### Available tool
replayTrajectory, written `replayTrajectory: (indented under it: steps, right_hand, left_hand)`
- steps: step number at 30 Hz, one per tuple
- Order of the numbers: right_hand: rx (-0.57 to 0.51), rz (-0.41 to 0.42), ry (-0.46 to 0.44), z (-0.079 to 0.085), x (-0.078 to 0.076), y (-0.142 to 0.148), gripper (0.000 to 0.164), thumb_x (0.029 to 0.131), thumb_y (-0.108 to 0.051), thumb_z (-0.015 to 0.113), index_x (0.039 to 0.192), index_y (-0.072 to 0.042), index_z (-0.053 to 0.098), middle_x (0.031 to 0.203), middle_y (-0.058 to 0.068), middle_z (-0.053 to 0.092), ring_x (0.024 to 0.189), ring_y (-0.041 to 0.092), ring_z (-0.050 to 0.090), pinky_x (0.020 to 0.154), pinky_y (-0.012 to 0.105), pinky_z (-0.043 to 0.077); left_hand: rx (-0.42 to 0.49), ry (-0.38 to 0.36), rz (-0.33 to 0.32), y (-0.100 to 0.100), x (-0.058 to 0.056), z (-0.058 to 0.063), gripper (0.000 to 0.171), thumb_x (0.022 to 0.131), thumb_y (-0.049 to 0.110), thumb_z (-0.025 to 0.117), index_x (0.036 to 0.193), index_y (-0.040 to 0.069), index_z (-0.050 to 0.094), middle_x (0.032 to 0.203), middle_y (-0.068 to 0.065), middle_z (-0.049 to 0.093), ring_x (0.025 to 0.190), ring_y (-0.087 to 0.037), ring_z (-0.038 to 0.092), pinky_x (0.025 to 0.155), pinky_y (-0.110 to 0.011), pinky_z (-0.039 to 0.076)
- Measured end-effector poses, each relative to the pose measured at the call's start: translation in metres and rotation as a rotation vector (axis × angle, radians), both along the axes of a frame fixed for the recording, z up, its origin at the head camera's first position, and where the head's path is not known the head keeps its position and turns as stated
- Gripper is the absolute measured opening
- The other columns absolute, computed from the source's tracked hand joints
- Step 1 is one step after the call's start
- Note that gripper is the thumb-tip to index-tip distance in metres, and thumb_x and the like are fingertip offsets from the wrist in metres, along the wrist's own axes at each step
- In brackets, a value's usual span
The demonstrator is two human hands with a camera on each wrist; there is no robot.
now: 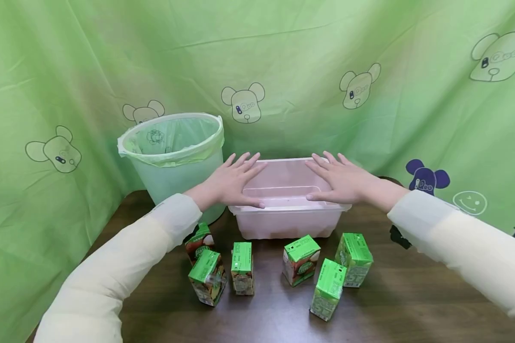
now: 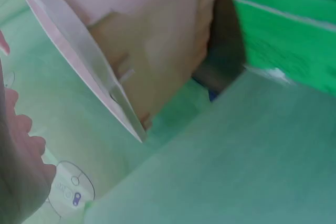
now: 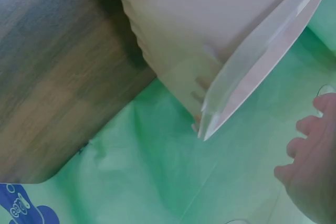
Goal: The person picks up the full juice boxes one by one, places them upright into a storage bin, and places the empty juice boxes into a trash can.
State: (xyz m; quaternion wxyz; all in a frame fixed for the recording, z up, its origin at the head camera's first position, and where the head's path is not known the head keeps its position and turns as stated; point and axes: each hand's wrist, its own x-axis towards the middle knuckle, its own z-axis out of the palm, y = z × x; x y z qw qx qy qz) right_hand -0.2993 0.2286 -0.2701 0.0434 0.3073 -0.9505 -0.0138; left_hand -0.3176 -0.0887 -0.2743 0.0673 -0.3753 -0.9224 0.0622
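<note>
Both hands are spread over a pink plastic bin (image 1: 283,224). My left hand (image 1: 231,183) is above its left side, fingers straight and apart, holding nothing. Above the right side is my right hand (image 1: 341,181), its fingers also extended with nothing in them. In the left wrist view the left hand (image 2: 23,166) shows at the left edge, apart from the bin's rim (image 2: 73,40). The right wrist view has the right hand (image 3: 310,156) at its right edge, clear of the rim (image 3: 262,51). Several green-topped drink cartons, such as this carton (image 1: 242,269), stand in front of the bin.
A tall pale-green trash can (image 1: 176,176) with a bag liner stands left of the bin. Three cartons are at the left and three at the right, like this carton (image 1: 328,288), on the dark wooden table (image 1: 274,319). A green printed curtain (image 1: 300,47) hangs behind.
</note>
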Motion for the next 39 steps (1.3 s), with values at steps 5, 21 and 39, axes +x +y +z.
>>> replayTrajectory:
  steps: [5,21,39]
  right_hand:
    - [-0.024,0.023,-0.005,0.002,0.003,0.011,0.094,0.089,-0.068,0.05,0.156,-0.011,0.016,0.16,0.017,0.011,0.145,0.04,0.006,0.115,0.059,0.004]
    - [-0.193,0.016,-0.027,-0.021,0.005,0.056,0.083,0.092,-0.05,0.061,0.155,-0.009,0.024,0.16,0.017,0.014,0.145,0.04,0.01,0.116,0.056,0.013]
    - [-0.212,0.059,0.019,-0.052,-0.003,0.083,0.072,0.094,-0.037,0.063,0.148,0.001,0.035,0.154,0.021,0.029,0.141,0.043,0.023,0.109,0.06,0.025]
  left_hand:
    - [0.011,0.012,-0.038,-0.019,0.007,0.001,0.104,0.08,0.08,0.048,0.158,0.023,0.007,0.163,-0.005,-0.002,0.147,-0.028,-0.003,0.117,-0.049,-0.005]
    - [0.081,0.027,-0.069,-0.077,0.043,-0.018,0.102,0.08,0.081,0.044,0.157,0.02,0.015,0.162,-0.007,0.005,0.147,-0.031,0.006,0.117,-0.052,0.002]
    - [0.292,-0.116,-0.047,-0.133,0.075,-0.043,0.086,0.086,0.06,0.063,0.153,0.016,0.032,0.157,-0.009,0.029,0.138,-0.033,0.036,0.106,-0.052,0.038]
